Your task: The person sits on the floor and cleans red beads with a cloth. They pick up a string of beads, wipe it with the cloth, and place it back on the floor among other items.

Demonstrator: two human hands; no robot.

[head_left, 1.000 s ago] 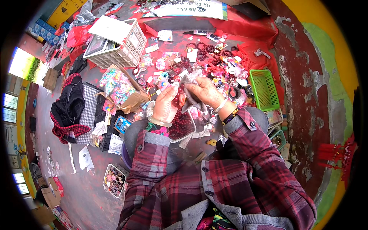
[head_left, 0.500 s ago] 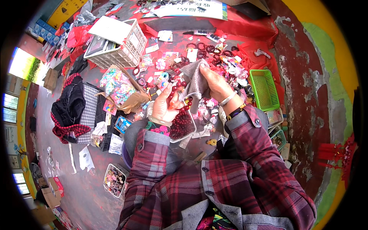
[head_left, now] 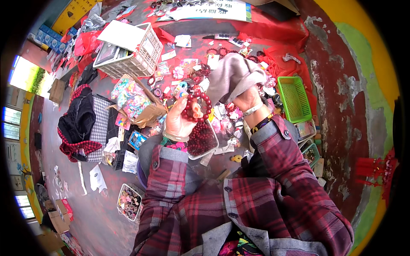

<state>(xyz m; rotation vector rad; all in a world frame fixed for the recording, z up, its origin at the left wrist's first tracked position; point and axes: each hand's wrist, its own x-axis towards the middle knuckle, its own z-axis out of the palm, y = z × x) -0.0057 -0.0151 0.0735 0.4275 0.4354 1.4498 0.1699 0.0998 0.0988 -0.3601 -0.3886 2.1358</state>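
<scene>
My left hand [head_left: 177,121] holds a dark red bead bracelet [head_left: 207,104] upright, with its fingertips curled through the loop. Just to the right, my right hand [head_left: 247,100] grips a greyish-pink cloth [head_left: 232,77]. The cloth covers most of its fingers and hangs close beside the bracelet. Below the hands, a white plastic basket [head_left: 217,143] between my knees holds many dark red beads [head_left: 200,141]. More dark red bead bracelets [head_left: 224,52] lie on the red cloth ahead.
A cardboard box [head_left: 149,112] of colourful packets stands to the left, with a white crate [head_left: 149,47] beyond it. To the right is a green basket [head_left: 294,100] near the peeling wall [head_left: 337,115]. A small white basket [head_left: 129,202] of trinkets sits lower left. Small packaged goods lie scattered ahead.
The cloth has come away from the beads and now bunches over my right hand. In my left hand the bracelet has turned up, so its round loop shows.
</scene>
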